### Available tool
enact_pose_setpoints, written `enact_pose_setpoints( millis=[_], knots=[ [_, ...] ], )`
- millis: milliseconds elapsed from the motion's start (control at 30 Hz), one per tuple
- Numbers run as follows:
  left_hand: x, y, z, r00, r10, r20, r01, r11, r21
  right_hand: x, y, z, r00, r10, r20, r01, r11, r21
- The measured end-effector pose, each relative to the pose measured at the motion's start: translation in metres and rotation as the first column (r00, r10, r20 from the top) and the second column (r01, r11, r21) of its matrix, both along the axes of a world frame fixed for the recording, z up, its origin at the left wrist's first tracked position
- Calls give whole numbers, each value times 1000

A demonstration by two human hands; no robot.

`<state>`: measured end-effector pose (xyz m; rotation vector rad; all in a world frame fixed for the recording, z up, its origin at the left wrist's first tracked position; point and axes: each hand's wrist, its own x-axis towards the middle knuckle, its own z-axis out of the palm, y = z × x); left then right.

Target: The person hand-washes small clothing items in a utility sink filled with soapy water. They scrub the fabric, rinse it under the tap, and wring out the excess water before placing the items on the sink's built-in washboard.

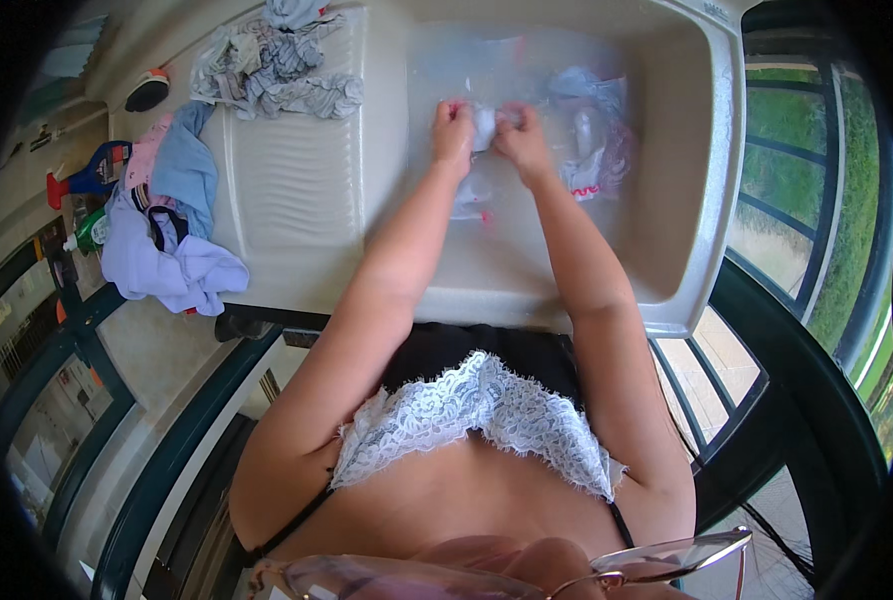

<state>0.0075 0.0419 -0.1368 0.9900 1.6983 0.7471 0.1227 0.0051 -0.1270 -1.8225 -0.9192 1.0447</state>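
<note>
Cloudy water fills part of the basin of a beige laundry sink (705, 187). My left hand (454, 135) and my right hand (519, 142) are at the water, close together, with a small white cloth (484, 129) gripped between them. Its lower part and some fingertips are blurred by the water. Right of my hands, pale fabric pieces (585, 142) with red and pink marks lie in the water. Another white piece (470, 196) lies below my hands, partly sunk. Wrung grey and white cloths (289, 64) are heaped on the ribbed washboard (292, 180) at left.
Lavender, blue and pink garments (172, 255) lie over the sink's left edge. Beside them are a blue spray bottle with a red nozzle (105, 169), a green bottle (92, 231) and a dark brush with an orange part (147, 90). Green metal railings (791, 360) stand at right.
</note>
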Motion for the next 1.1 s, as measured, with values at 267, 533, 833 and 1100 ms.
enact_pose_setpoints(
  millis=[267,533,833,1100],
  knots=[
    [27,-17,110,678,352,645,-83,909,-408,-23,33,111,911,1,413,-65,988,139],
    [3,-21,110,602,350,718,36,886,-462,-46,11,127,922,165,351,-184,983,22],
    [-7,-22,102,703,171,690,240,857,-457,-19,14,109,904,158,397,-155,987,-40],
    [-25,-23,-1,789,-330,-519,483,854,191,18,0,13,730,85,678,-304,929,211]
  ],
)
